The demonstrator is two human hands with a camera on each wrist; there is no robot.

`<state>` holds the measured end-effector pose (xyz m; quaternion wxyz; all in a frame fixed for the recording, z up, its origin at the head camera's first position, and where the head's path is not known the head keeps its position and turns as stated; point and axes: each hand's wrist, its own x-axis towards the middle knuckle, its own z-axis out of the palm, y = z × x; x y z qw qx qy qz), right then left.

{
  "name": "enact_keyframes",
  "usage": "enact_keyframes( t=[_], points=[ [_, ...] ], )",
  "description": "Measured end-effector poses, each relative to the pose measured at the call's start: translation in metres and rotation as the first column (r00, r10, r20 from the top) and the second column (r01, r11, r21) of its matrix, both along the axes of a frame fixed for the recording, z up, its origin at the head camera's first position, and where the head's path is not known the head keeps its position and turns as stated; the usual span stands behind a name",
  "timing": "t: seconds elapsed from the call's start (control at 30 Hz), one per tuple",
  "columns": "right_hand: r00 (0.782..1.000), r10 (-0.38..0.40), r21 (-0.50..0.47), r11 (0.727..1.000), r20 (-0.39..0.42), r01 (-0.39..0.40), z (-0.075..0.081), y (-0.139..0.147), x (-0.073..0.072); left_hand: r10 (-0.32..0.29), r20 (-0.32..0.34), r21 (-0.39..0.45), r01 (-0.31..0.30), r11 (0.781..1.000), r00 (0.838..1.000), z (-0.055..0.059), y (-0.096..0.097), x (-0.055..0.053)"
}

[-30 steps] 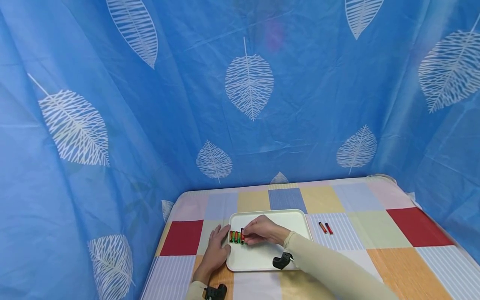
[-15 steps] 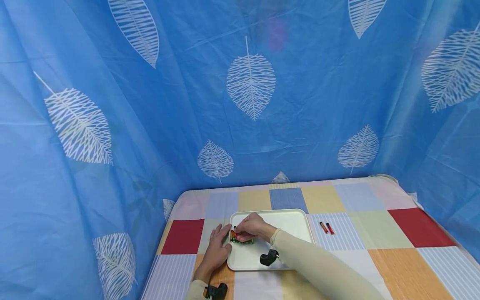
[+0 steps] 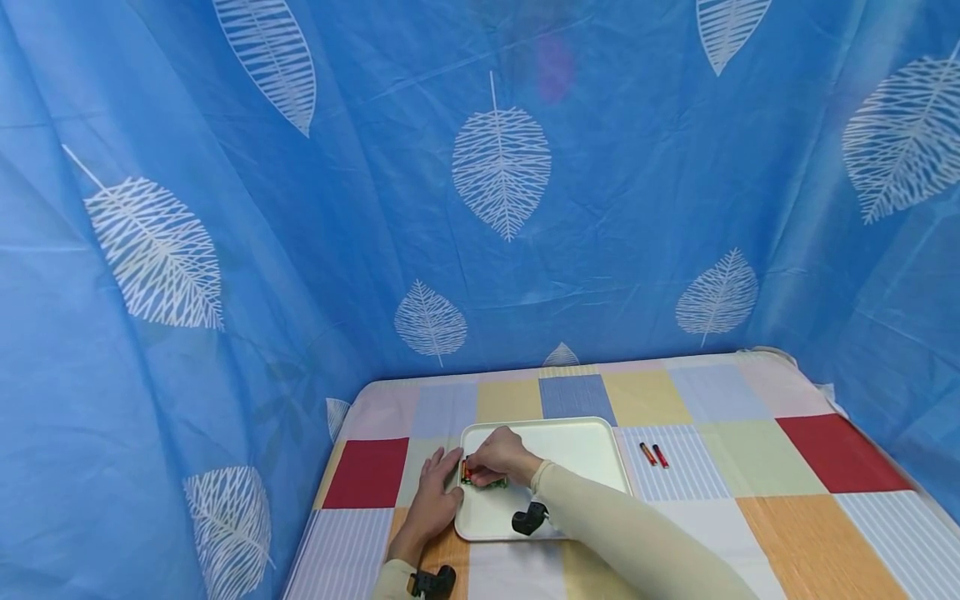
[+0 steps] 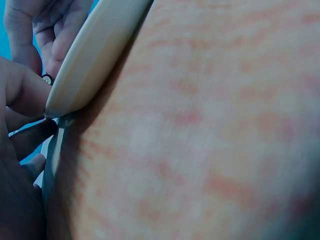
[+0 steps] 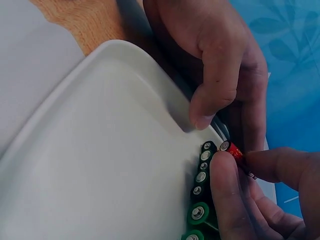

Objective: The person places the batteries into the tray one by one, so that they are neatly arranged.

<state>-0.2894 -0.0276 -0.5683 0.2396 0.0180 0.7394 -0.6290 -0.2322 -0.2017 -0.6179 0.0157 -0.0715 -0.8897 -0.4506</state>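
A cream tray [image 3: 570,454] lies on the table, with a row of small batteries [image 5: 200,177] near its left edge, several with green casings. My right hand [image 3: 501,454] pinches a red battery [image 5: 234,151] between thumb and finger, tilted just above the far end of that row in the right wrist view. Most of the row is hidden beneath the hand in the head view. My left hand [image 3: 432,498] rests against the tray's left side, its thumb over the rim and its other fingers extended outside; the left wrist view shows the rim [image 4: 90,55] beside them.
Two more batteries, one orange [image 3: 648,454] and one red [image 3: 660,456], lie apart on the checked tablecloth [image 3: 757,458], right of the tray. A blue leaf-patterned curtain [image 3: 600,250] stands behind the table and along both sides.
My right hand has carried the red battery from the row's right end leftward over the row, then lowered it slightly near the left end. The left hand has stayed where it was.
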Motion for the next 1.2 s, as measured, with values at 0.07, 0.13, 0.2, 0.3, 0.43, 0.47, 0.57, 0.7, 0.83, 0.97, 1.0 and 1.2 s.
enact_keyframes(
  t=[0.07,0.13,0.2,0.3,0.43,0.47,0.57,0.7,0.83,0.97,1.0,1.2],
  points=[
    [1.0,0.0,0.003,1.0,-0.003,0.0,0.001,-0.001,0.001,-0.002,-0.006,-0.005,0.002,1.0,1.0,0.0,0.0,0.0],
    [1.0,-0.004,0.006,1.0,-0.006,0.004,0.001,-0.001,0.001,-0.002,-0.006,-0.007,0.002,1.0,1.0,0.0,0.0,0.0],
    [1.0,-0.008,0.004,1.0,-0.008,0.008,0.002,-0.001,0.002,-0.002,-0.007,-0.01,0.001,1.0,1.0,0.0,0.0,-0.001],
    [1.0,-0.013,-0.001,1.0,-0.009,0.013,0.001,-0.002,0.002,0.0,-0.007,-0.009,0.0,1.0,1.0,0.0,0.0,0.0],
    [1.0,-0.01,-0.005,1.0,-0.012,0.01,0.001,-0.001,0.002,0.005,-0.004,-0.015,-0.005,1.0,1.0,0.0,0.0,0.0],
    [1.0,-0.009,-0.005,1.0,-0.012,0.009,0.001,-0.001,0.002,0.007,-0.001,-0.015,-0.007,1.0,1.0,0.0,0.0,0.0],
    [1.0,0.0,-0.009,1.0,-0.01,0.0,0.001,0.0,0.002,0.006,-0.001,-0.015,-0.006,1.0,1.0,0.0,0.0,0.001],
    [1.0,0.019,-0.03,0.999,0.013,-0.019,0.003,0.003,0.001,0.0,-0.005,-0.008,0.0,1.0,1.0,0.0,0.0,0.001],
    [0.998,0.05,-0.071,0.996,0.04,-0.047,0.005,0.008,0.0,0.003,-0.005,-0.006,-0.003,1.0,1.0,-0.001,0.0,0.001],
    [0.996,0.076,-0.126,0.99,0.055,-0.069,0.01,0.012,-0.003,0.001,-0.008,-0.005,-0.001,1.0,1.0,-0.001,0.0,0.001],
    [0.995,0.081,-0.134,0.988,0.058,-0.073,0.012,0.013,-0.004,0.0,-0.01,-0.003,0.0,1.0,1.0,-0.001,0.0,0.001],
    [0.992,0.115,-0.149,0.983,0.05,-0.107,0.023,0.023,-0.008,-0.008,-0.009,0.003,0.008,1.0,1.0,-0.001,0.0,0.001]
  ],
)
